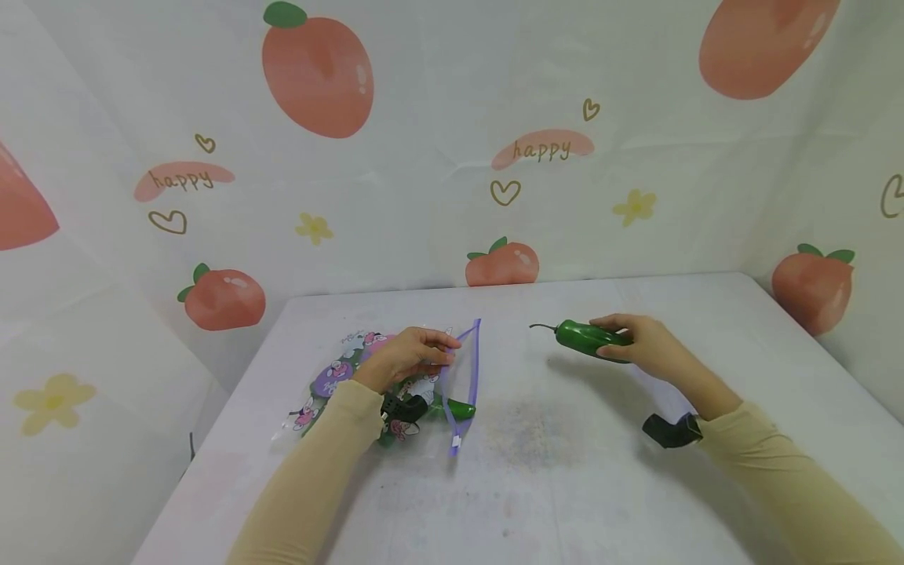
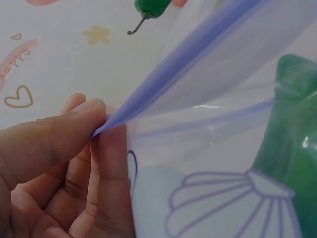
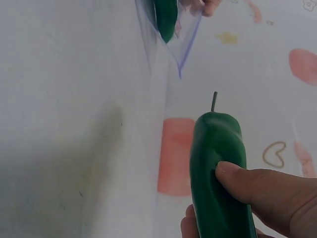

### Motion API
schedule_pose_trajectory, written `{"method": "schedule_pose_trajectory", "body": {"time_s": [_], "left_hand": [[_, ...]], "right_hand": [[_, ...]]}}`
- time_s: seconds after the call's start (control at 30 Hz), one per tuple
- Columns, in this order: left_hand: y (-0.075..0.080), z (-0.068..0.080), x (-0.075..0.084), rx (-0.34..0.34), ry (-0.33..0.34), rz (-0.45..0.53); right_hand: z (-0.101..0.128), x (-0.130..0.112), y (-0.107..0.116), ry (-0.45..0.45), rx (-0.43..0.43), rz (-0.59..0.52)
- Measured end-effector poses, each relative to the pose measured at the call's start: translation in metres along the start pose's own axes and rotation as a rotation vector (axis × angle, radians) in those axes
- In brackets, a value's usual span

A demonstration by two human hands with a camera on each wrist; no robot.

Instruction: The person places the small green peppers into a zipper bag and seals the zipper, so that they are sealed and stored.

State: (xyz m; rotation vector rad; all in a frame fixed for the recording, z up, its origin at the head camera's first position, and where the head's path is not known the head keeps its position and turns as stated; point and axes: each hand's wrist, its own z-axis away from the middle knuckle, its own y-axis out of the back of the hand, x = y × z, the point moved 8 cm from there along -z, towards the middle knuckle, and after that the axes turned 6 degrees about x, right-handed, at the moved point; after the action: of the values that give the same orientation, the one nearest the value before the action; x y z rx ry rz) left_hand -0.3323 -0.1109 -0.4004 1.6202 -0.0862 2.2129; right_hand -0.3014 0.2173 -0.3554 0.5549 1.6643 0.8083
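Risk at this moment lies, in our judgement, at the mouth of the zip bag (image 1: 395, 384): our left hand (image 1: 406, 357) pinches only one lip of the purple zip strip (image 1: 475, 369) between thumb and fingertips (image 2: 99, 129), so the thin film could slip free and the opening sag shut. The free lip hangs loose, and a stem catching on it could fold the film inward. The green pepper (image 1: 589, 340) is glossy and smooth, so we judge that it could slide or roll out of our right hand (image 1: 646, 345), whose thumb (image 3: 257, 186) and curled fingers close round its rear half only. A second pepper (image 1: 461, 408) already lies just inside the mouth, right of centre in the lower half of the head view, and may block the way or be nudged out.

The held pepper sits right of centre in the head view, raised above the white table (image 1: 565, 486) to judge by the shadow under it, well apart from the bag, with its thin dark stem (image 1: 540, 326) pointing toward the left of the frame. It is deep green, plump, slightly tapered and shiny, with pale highlights along its top. The bag lies left of centre on the table; it is clear plastic printed with purple and pink cartoon figures, its mouth lifted into a narrow wedge
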Motion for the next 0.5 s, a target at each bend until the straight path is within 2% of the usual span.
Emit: {"method": "schedule_pose_trajectory", "body": {"time_s": [0.5], "left_hand": [[-0.001, 0.0, 0.0, -0.001, 0.004, -0.002]], "right_hand": [[-0.001, -0.014, -0.029, 0.037, -0.057, -0.028]]}}
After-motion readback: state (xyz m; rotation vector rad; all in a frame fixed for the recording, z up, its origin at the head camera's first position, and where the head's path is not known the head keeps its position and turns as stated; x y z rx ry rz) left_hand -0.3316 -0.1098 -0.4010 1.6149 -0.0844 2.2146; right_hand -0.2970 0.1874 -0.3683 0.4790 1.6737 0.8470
